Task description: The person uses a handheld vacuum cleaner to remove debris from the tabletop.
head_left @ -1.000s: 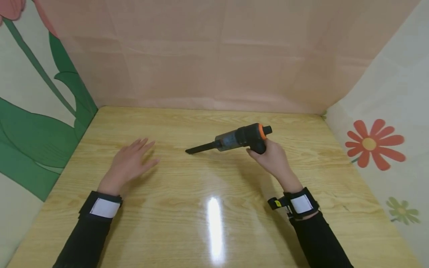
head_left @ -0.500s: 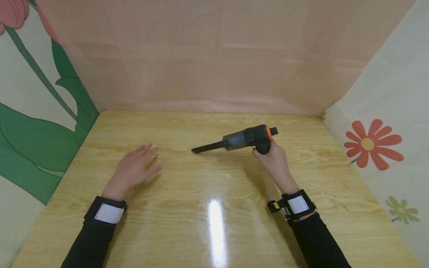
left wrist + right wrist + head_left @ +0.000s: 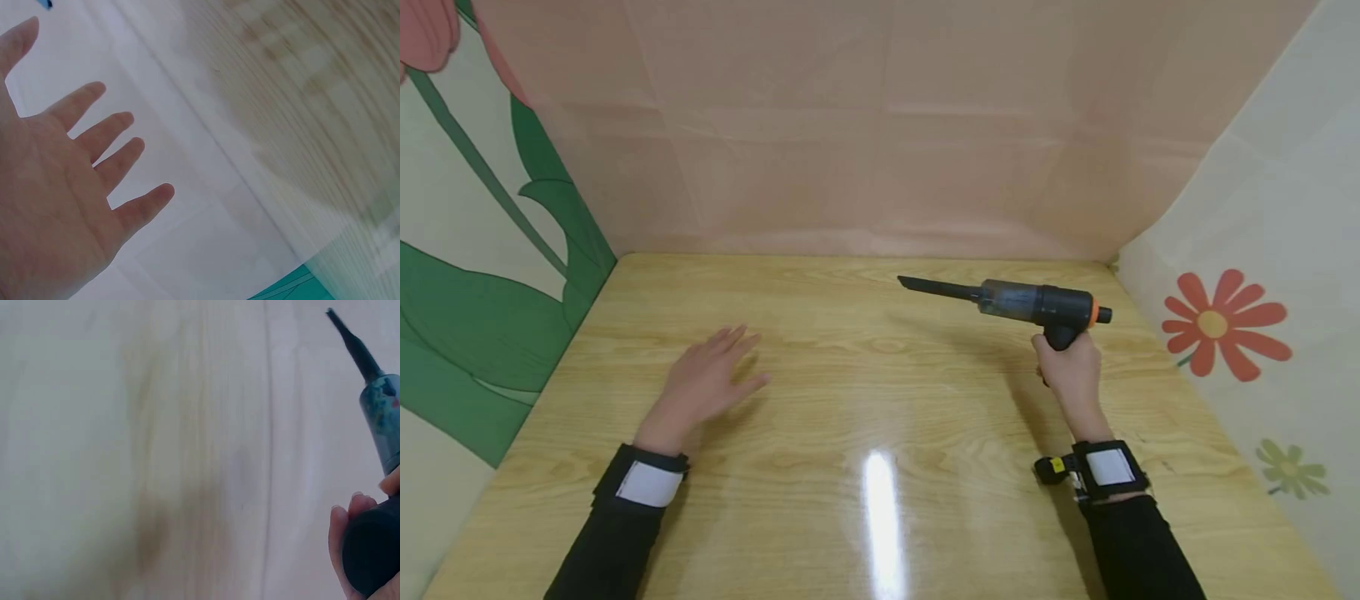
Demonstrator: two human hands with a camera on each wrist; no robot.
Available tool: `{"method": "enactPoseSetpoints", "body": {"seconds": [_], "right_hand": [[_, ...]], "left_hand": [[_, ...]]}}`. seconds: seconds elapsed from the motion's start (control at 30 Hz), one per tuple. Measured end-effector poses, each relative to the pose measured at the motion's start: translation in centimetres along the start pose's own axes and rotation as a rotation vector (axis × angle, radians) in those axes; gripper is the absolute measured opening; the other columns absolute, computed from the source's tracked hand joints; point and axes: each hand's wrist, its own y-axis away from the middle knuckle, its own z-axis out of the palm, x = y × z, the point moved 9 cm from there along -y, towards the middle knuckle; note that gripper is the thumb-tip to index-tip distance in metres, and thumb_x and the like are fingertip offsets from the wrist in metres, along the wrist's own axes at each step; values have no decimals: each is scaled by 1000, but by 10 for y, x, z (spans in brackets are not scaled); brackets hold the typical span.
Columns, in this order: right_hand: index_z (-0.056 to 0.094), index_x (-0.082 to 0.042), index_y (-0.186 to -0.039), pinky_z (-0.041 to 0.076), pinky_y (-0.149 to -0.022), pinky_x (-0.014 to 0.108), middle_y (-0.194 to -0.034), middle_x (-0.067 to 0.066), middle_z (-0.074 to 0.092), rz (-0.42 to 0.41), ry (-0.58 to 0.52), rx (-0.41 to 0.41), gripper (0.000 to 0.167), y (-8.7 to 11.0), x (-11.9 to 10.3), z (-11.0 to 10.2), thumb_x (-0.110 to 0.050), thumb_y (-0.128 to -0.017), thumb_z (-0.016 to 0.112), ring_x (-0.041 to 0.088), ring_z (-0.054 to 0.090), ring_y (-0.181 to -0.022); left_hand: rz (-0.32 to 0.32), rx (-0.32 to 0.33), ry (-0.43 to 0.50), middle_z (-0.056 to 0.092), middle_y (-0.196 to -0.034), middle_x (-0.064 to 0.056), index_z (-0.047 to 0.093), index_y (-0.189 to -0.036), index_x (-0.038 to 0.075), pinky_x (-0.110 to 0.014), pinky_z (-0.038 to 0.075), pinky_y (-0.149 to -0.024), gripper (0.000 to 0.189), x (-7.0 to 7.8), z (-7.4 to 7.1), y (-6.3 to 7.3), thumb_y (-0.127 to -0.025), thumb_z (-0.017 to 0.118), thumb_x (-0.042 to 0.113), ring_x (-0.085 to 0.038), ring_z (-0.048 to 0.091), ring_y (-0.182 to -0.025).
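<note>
A black handheld vacuum cleaner with a narrow crevice nozzle, a see-through dust cup and an orange ring is held up over the right half of the table. My right hand grips it by the handle, and the nozzle points left. In the right wrist view, fingers curl round the dark handle, and bits of colour show inside the dust cup. My left hand hovers over the left part of the table, holding nothing. Its fingers are spread and fairly straight in the left wrist view, palm toward the camera.
The wood-grain table carries a bright light reflection near its front middle. Behind it hangs a pink cloth backdrop. Printed sheets flank the table, one with green leaves at left, one with a red flower at right.
My right hand has moved to the right with the vacuum cleaner, and its nozzle has swung up from slanting down to slightly raised. My left hand has shifted only a little.
</note>
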Motion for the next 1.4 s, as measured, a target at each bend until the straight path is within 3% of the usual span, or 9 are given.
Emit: {"method": "enactPoseSetpoints", "body": {"seconds": [0.2,0.37,0.7,0.87,1.07,1.2,1.3,1.4], "right_hand": [[57,-6,-92,49,-43,25,-54,-2,60,58,-63,-14,32,-11,16,-5,-36,-93,64,13,60,-43],[59,4,-95,51,-47,24,-53,-6,58,147,-125,-109,47,-22,25,8,-43,-92,67,10,59,-44],[50,-4,-110,55,-55,29,-66,-1,57,396,-430,-332,29,-51,29,47,-28,-98,62,13,59,-56],[49,-11,-112,56,-60,30,-73,-1,56,468,-480,-399,21,-59,33,51,-22,-99,61,15,59,-59],[45,-7,-122,57,-66,30,-84,4,59,601,-465,-466,34,-54,40,52,-25,-98,61,16,63,-67],[32,0,-140,58,-77,32,-106,13,55,554,-370,-514,57,-56,35,54,-30,-100,57,18,65,-80],[28,10,-145,52,-91,39,-128,26,49,395,-73,-510,72,-58,29,51,-38,-99,54,26,60,-101],[38,20,-138,47,-96,48,-131,36,49,236,253,-449,76,-57,21,48,-42,-97,54,38,55,-110]], "left_hand": [[-1,0,-2,29,-158,-20,38,-153,10,-65,24,-112,74,-1,0,-2,-96,56,55,-40,25,-145],[-10,4,18,28,-158,-21,38,-153,9,-66,23,-112,74,-1,-1,-4,-97,56,54,-41,24,-145],[1,4,56,28,-159,-20,38,-153,9,-66,22,-112,74,4,-1,-10,-97,53,56,-41,23,-146],[31,0,60,29,-158,-20,38,-153,10,-64,22,-113,75,10,4,-15,-97,52,58,-40,23,-146],[56,-19,48,29,-158,-20,37,-153,11,-63,22,-113,76,14,7,-19,-97,52,59,-40,23,-146],[65,3,43,30,-158,-22,39,-153,9,-64,23,-112,75,15,1,-20,-97,53,57,-42,25,-145],[52,5,51,30,-157,-22,39,-152,8,-65,23,-112,74,11,2,-16,-97,55,54,-43,26,-144],[33,-8,72,28,-158,-21,38,-153,8,-66,21,-112,73,7,7,-10,-97,55,53,-43,24,-145]]}}
